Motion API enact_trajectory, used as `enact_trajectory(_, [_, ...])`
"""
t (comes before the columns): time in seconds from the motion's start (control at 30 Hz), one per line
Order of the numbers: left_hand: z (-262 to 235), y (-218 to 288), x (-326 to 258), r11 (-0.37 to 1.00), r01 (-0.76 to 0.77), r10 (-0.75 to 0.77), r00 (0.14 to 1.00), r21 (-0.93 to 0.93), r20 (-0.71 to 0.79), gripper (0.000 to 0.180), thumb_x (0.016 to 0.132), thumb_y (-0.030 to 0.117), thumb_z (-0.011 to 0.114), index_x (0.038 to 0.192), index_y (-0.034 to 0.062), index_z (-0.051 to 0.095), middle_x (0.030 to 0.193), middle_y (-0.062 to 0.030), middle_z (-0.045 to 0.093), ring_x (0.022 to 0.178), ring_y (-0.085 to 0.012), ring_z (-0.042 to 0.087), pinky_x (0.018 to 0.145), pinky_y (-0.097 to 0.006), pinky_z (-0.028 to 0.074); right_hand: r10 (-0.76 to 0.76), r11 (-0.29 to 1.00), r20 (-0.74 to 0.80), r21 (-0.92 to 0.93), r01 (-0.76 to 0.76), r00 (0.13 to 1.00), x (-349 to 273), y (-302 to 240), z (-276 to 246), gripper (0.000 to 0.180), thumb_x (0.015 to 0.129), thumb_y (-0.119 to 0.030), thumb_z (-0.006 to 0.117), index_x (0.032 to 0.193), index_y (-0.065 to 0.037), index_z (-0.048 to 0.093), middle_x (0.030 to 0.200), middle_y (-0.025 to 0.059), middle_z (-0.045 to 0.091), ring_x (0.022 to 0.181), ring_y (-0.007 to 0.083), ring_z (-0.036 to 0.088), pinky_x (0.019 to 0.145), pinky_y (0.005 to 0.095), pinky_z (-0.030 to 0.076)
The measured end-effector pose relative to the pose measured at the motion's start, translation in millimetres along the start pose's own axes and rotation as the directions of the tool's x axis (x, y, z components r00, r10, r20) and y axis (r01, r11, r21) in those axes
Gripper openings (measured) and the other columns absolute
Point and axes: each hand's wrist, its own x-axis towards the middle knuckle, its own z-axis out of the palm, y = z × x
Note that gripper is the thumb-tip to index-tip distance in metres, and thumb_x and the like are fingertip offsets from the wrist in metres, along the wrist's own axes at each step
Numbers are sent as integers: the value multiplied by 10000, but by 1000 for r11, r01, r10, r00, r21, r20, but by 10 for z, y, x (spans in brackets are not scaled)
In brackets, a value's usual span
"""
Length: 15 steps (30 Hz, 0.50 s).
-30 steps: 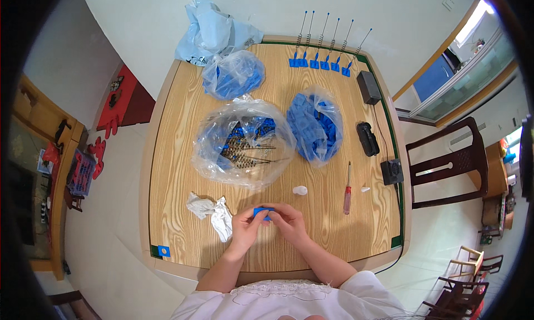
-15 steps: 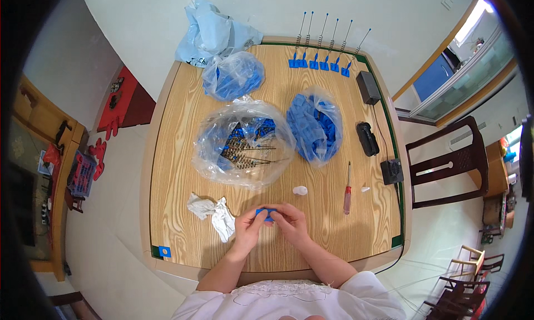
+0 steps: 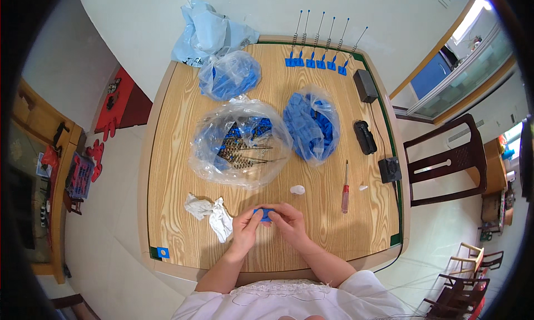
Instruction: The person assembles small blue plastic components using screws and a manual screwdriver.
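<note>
Near the front of the wooden table (image 3: 328,242), both my hands meet around a small flat blue piece (image 3: 263,214). My left hand (image 3: 245,229) pinches its left end with the thumb on top. On the other end, the thumb and fingers of my right hand (image 3: 290,222) are closed; my fingers cover part of the piece. Crumpled white paper (image 3: 221,222) lies just left of my left hand. Beyond the hands is an open clear bag (image 3: 206,172) holding coil springs with long wires (image 3: 242,153) and blue parts. A small white plastic piece (image 3: 297,190) sits past my right hand.
Blue pieces fill a clear bag (image 3: 310,128) and another (image 3: 229,78) farther back. Several spring wires on blue bases (image 3: 311,63) stand in a row at the far edge. On the right lie a screwdriver (image 3: 345,196), a black case (image 3: 365,137) and a black corded box (image 3: 390,170).
The whole view has shifted slightly, with the table's things a little farther left. My hands keep the blue piece in the same spot, its top showing slightly more.
</note>
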Motion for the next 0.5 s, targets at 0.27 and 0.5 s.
enact_trajectory(0.27, [14, 18, -7, 999, -14, 14, 1000, 40, -7, 227, 942, 90, 455, 1003, -59, 614, 814, -77, 623, 678, -119, 589, 637, -238, 473, 40, 999, 11, 3, -40, 999, -15, -47, 3, 231, 885, -32, 545, 1100, 7, 618, 940, 40, 587, 885, 113, 564, 771, 235, 445])
enact_trajectory(0.5, [-7, -6, 3, 999, -12, 12, 1000, 48, 3, 225, 938, 99, 466, 965, -52, 631, 793, -72, 621, 664, -113, 582, 621, -234, 465, 68, 997, -2, 48, -68, 998, -8, -65, 11, 211, 881, -32, 555, 1073, -5, 637, 926, 40, 595, 874, 111, 560, 764, 231, 441])
